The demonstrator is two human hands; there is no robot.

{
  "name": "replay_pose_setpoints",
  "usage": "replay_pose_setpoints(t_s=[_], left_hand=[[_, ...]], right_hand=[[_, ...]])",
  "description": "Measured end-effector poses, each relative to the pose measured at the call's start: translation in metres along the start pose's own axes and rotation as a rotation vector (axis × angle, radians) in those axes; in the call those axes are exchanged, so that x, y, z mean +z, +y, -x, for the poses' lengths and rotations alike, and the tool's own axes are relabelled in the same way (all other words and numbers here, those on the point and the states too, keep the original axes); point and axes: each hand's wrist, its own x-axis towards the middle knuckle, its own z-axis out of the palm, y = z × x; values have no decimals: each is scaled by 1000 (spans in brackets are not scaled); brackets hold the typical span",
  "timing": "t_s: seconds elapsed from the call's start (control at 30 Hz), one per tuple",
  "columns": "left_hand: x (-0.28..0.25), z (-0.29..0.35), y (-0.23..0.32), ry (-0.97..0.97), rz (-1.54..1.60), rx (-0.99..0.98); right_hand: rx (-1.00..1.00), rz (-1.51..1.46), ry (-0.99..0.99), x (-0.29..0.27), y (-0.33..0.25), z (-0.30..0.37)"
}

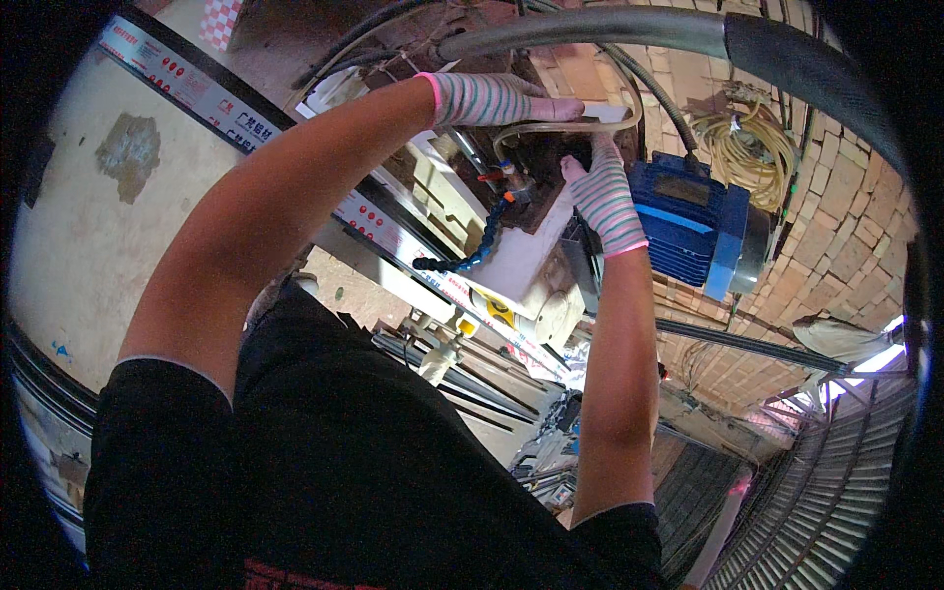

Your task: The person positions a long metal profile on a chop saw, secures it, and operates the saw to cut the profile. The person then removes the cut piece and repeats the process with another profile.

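Note:
Both my hands wear white gloves with green and pink stripes and bare fingertips. My left hand reaches over the top of a machine, its fingers stretched out flat to the right beside a bent clear hose. Below and to the right, my right hand points up along the machine's white housing, thumb apart from the fingers. Its fingertips are partly hidden near the hose and a dark recess. A blue ribbed motor sits just right of it. A blue segmented coolant hose with an orange fitting hangs from a small valve.
A thick grey duct arches across the top. Long profiles in printed film run diagonally past the machine. A coiled yellow hose hangs by the brick wall. Several long bars lie below the machine. A pale panel stands at left.

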Motion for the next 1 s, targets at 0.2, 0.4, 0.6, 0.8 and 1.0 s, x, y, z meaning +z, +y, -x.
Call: replay_pose_setpoints(t_s=[0.2, 0.4, 0.6, 0.8, 1.0], left_hand=[[-8, -4, -9, -125, -34, 131], [-7, -19, -14, -44, -290, 105], [16, -54, 3, -23, -830, 20], [15, -51, -10, 81, -985, 153], [16, -50, -30, 84, -509, 129]], right_hand=[[47, 57, -59, -7, -10, -1], [-30, 60, 11, -9, -12, -4], [14, 83, 16, -13, -20, -3], [40, 130, -94, -17, -23, -4], [-14, -24, -1, -14, -20, -3]])
